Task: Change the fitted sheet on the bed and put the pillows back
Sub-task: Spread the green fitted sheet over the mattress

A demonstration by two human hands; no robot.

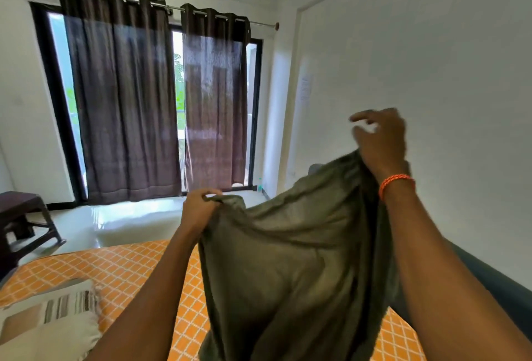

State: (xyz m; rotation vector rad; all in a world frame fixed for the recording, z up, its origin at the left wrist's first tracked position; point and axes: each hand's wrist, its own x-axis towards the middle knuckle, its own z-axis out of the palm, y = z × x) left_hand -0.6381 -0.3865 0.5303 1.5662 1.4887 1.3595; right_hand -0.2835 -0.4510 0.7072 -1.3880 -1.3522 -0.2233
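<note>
Behind green sheet point(288, 260), hidden bed edge.

Daylit room, backlit by the window point(177, 78)

You face glare between the curtains point(123, 95); the floor point(129, 216) shines, the right hand point(380, 139) blurs, edges bow.

An olive-green sheet point(288, 260) is held up, bunched and hanging below the fingers of both hands, above an orange lattice-patterned mattress point(138, 268) bearing striped pillows point(57, 317).

left hand point(198, 208) pinches olive sheet point(290, 260) | right hand point(380, 139) lifts its edge | orange mattress point(129, 268) below
</note>
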